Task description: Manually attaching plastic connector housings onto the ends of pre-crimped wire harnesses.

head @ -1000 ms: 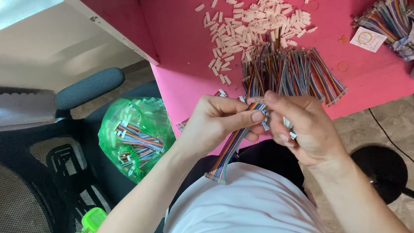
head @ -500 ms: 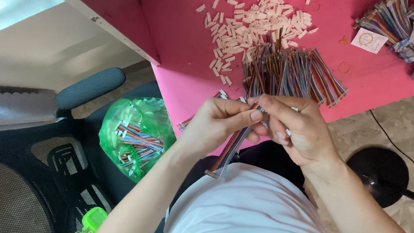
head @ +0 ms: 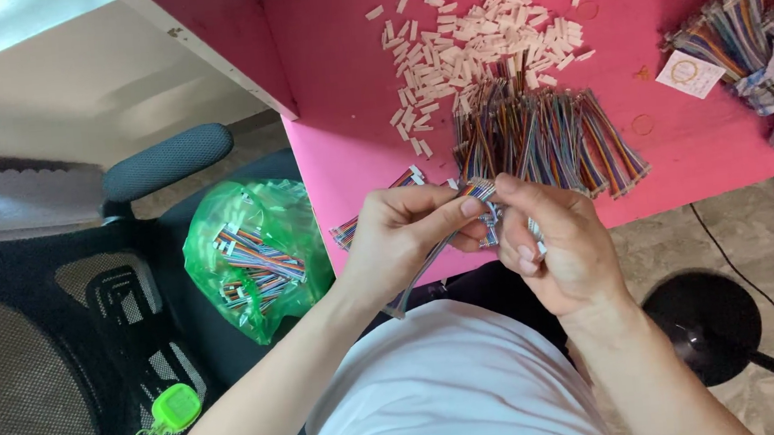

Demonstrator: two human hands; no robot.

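Head view, looking down: pink table [head: 366, 89] spreads above and beyond both hands, its near edge just under them so work stays over the lap and loose bits land on the top. Black mesh chair [head: 36, 369] sits well left of the left hand, carrying a green plastic bag [head: 255, 257] with striped cable pieces inside, mouth toward the person, within easy reach of that hand. Dark round stool base [head: 704, 325] lies lower right of the right hand. Fanned pile of rainbow ribbon cables [head: 543, 134] lies just above the hands, ends toward the person, likely for quick grabbing; scattered white connector housings [head: 484, 41] lie beyond it. More cable bundles [head: 735, 38] are far upper right. Left hand [head: 403, 239] is closed in a thumb-and-finger pinch on one ribbon cable [head: 428, 256], whose tail hangs down-left toward the lap. Right hand [head: 557, 240] is curled, fingertips meeting the left at the cable's top end, gripping something small there; cannot tell what. Small green tag [head: 175, 409] lies on the chair, lower left.
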